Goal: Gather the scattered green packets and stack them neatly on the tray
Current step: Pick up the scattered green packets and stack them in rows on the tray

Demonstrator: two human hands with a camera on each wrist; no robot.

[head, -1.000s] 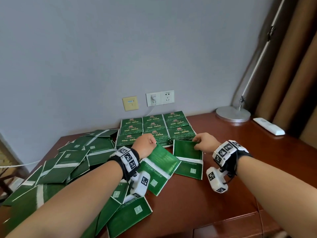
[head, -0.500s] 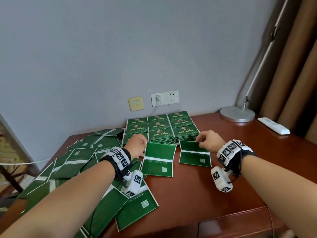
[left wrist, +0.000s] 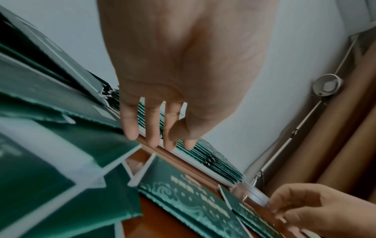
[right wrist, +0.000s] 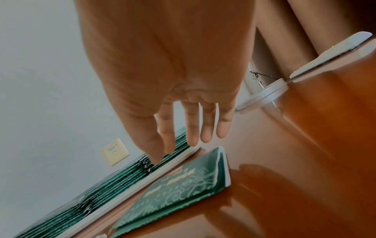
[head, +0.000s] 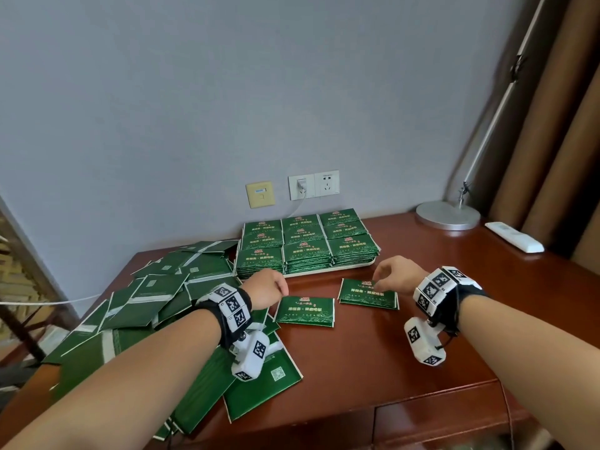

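In front of the white tray [head: 328,272], which carries nine neat stacks of green packets [head: 305,245] against the wall, two single packets lie printed side up on the wooden desk. The left hand [head: 264,289] hovers at the nearer packet [head: 305,311], fingers loosely extended and holding nothing; the right hand [head: 394,277] hangs over the other packet [head: 368,293], fingers relaxed and apart, gripping nothing. Left of the tray sprawls the loose heap [head: 146,297] awaiting collection. To do this step well, pinch each packet by its tray-side edge, keep the print upward, and lower it squarely onto a front stack without nudging neighbouring stacks.
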